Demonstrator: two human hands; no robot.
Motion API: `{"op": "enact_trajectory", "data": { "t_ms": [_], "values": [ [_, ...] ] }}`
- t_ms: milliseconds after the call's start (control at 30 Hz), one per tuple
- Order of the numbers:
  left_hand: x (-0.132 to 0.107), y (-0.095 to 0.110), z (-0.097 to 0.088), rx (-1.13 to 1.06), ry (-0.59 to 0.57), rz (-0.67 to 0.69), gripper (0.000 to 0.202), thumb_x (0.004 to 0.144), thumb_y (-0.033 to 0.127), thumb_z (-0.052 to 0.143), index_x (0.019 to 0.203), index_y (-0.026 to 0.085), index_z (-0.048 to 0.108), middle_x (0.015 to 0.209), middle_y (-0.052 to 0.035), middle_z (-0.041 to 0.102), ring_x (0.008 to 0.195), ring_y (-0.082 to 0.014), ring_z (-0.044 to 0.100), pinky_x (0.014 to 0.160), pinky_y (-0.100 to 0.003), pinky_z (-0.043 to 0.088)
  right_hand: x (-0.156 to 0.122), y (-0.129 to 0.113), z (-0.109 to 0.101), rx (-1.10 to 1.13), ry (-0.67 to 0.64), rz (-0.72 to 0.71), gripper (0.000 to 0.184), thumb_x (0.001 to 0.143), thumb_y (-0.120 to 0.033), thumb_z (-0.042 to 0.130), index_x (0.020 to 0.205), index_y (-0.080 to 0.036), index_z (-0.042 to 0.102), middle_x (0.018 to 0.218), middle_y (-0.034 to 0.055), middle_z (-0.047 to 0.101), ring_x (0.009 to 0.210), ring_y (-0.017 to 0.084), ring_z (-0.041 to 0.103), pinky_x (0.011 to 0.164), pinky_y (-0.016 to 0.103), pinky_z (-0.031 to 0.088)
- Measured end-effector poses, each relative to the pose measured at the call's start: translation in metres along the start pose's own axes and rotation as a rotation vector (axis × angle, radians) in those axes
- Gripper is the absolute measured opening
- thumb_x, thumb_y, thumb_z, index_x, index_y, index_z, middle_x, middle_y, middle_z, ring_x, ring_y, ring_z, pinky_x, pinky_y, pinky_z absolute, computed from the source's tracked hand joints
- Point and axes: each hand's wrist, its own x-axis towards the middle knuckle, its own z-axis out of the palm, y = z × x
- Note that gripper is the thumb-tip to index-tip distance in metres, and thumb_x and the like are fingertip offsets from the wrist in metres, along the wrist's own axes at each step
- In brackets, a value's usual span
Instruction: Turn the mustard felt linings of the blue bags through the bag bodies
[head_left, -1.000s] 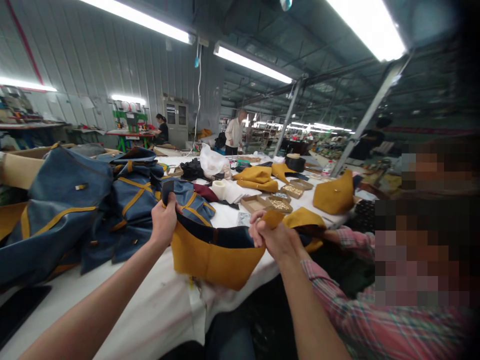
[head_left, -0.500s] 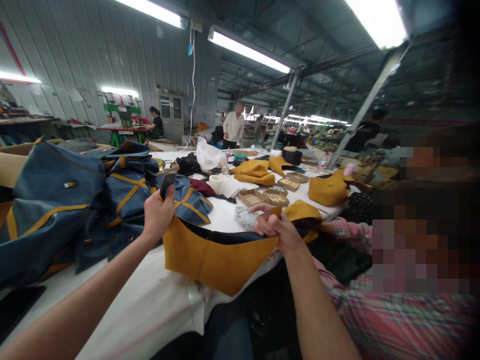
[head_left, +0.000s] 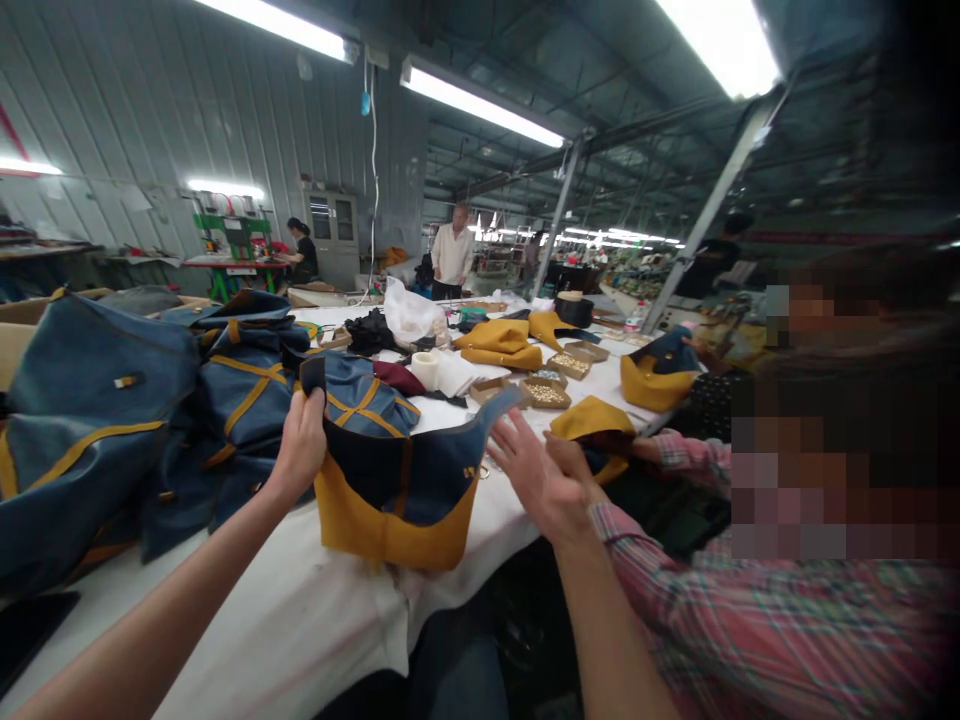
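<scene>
- Blue bags (head_left: 97, 390) with yellow strips lie heaped on the table, to the left of the yellow bag; a small metal fitting (head_left: 127, 382) sits on the nearest, any marking on it too small to read.
- A white cloth (head_left: 247, 620) covers the table, spreading left of the yellow bag and beneath it.
- The left hand (head_left: 300, 440) is closed around the upper left corner of the yellow bag, gripping its dark end.
- The yellow bag (head_left: 427, 550) hangs in front of the person at the table's near edge, its dark blue inside showing; small gold marks (head_left: 470, 472) stand near its right edge, too blurred to tell whether they are letters.
- A white roll (head_left: 424, 370) stands beyond the yellow bag.
- The right hand (head_left: 536, 480) is just right of the yellow bag, fingers spread and gripping nothing visible; whether its fingertips touch the bag, I cannot tell.
- A tray of gold pieces (head_left: 546, 392) lies beyond the yellow bag, to its right.
- A bottle (head_left: 634, 322) stands farther back on that side, its label unreadable.
- A co-worker's plaid sleeve (head_left: 750, 630) fills the space right of the yellow bag.
</scene>
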Motion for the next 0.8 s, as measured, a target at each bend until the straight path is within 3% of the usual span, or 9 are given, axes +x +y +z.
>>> {"op": "enact_trajectory", "data": {
  "t_ms": [67, 167, 267, 300, 367, 433, 500, 633, 800],
  "values": [
    [-0.003, 0.000, 0.003, 0.026, -0.037, 0.041, 0.057, 0.104, 0.082, 0.060, 0.090, 0.027, 0.058, 0.083, -0.0015, 0.054, 0.075, -0.0238, 0.050, 0.071, -0.036, 0.043, -0.013, 0.021, 0.003, -0.059, -0.044, 0.032, 0.161, 0.049, -0.102, 0.091, 0.182, -0.035, 0.028, 0.186, 0.0183, 0.037, 0.175, 0.043, 0.032, 0.140, 0.063, 0.029],
    [-0.012, 0.004, 0.011, 0.076, -0.108, 0.110, 0.060, 0.106, 0.084, 0.054, 0.094, 0.026, 0.059, 0.087, -0.0015, 0.054, 0.080, -0.0236, 0.050, 0.078, -0.036, 0.042, -0.014, 0.034, 0.026, -0.212, -0.024, 0.045, 0.163, 0.054, -0.088, 0.101, 0.185, -0.035, 0.019, 0.189, 0.0160, 0.030, 0.177, 0.038, 0.028, 0.143, 0.058, 0.024],
    [-0.023, 0.012, 0.018, 0.092, -0.194, 0.161, 0.064, 0.108, 0.085, 0.045, 0.097, 0.025, 0.062, 0.091, -0.0027, 0.057, 0.087, -0.0246, 0.054, 0.087, -0.037, 0.044, 0.002, 0.029, 0.059, -0.383, -0.025, 0.111, 0.153, 0.060, -0.069, 0.110, 0.183, -0.033, 0.026, 0.172, 0.0148, 0.058, 0.156, 0.037, 0.058, 0.133, 0.053, 0.044],
    [-0.025, 0.014, 0.019, 0.088, -0.222, 0.167, 0.065, 0.109, 0.085, 0.043, 0.098, 0.024, 0.063, 0.092, -0.0033, 0.059, 0.089, -0.0251, 0.055, 0.089, -0.037, 0.045, 0.007, 0.025, 0.068, -0.452, -0.010, 0.141, 0.146, 0.063, -0.064, 0.110, 0.182, -0.032, 0.032, 0.155, 0.0123, 0.071, 0.140, 0.035, 0.070, 0.124, 0.051, 0.052],
    [-0.027, 0.018, 0.017, 0.074, -0.257, 0.163, 0.065, 0.111, 0.083, 0.041, 0.099, 0.024, 0.065, 0.093, -0.0040, 0.062, 0.090, -0.0256, 0.058, 0.090, -0.037, 0.047, 0.014, 0.020, 0.079, -0.556, 0.030, 0.179, 0.122, 0.068, -0.057, 0.109, 0.172, -0.030, 0.052, 0.122, 0.0053, 0.082, 0.109, 0.030, 0.077, 0.106, 0.046, 0.060],
    [-0.024, 0.019, 0.012, 0.068, -0.260, 0.143, 0.060, 0.113, 0.077, 0.044, 0.095, 0.024, 0.066, 0.091, -0.0034, 0.063, 0.088, -0.0247, 0.058, 0.086, -0.035, 0.048, 0.017, 0.018, 0.080, -0.586, 0.062, 0.170, 0.094, 0.071, -0.054, 0.107, 0.154, -0.028, 0.071, 0.114, 0.0036, 0.083, 0.104, 0.029, 0.076, 0.101, 0.044, 0.060],
    [-0.017, 0.018, 0.003, 0.078, -0.241, 0.113, 0.053, 0.112, 0.071, 0.055, 0.089, 0.024, 0.064, 0.086, -0.0019, 0.061, 0.083, -0.0227, 0.056, 0.079, -0.033, 0.046, 0.016, 0.020, 0.072, -0.539, 0.100, 0.157, 0.077, 0.074, -0.052, 0.105, 0.142, -0.027, 0.078, 0.118, 0.0045, 0.084, 0.110, 0.030, 0.077, 0.102, 0.044, 0.060],
    [-0.006, 0.012, -0.014, 0.102, -0.179, 0.051, 0.046, 0.102, 0.064, 0.076, 0.084, 0.024, 0.064, 0.075, 0.0018, 0.056, 0.070, -0.0182, 0.048, 0.064, -0.030, 0.036, 0.010, 0.031, 0.054, -0.357, 0.240, 0.175, 0.070, 0.080, -0.053, 0.102, 0.140, -0.026, 0.078, 0.112, 0.0060, 0.087, 0.106, 0.030, 0.080, 0.098, 0.044, 0.063],
    [-0.007, -0.001, -0.018, 0.025, -0.111, -0.030, 0.051, 0.099, 0.071, 0.076, 0.083, 0.024, 0.065, 0.073, 0.0016, 0.056, 0.066, -0.0167, 0.047, 0.059, -0.028, 0.035, 0.007, 0.039, 0.053, -0.194, 0.300, 0.173, 0.056, 0.080, -0.049, 0.103, 0.125, -0.023, 0.082, 0.111, 0.0083, 0.089, 0.109, 0.031, 0.082, 0.104, 0.045, 0.064]
  ]
}}
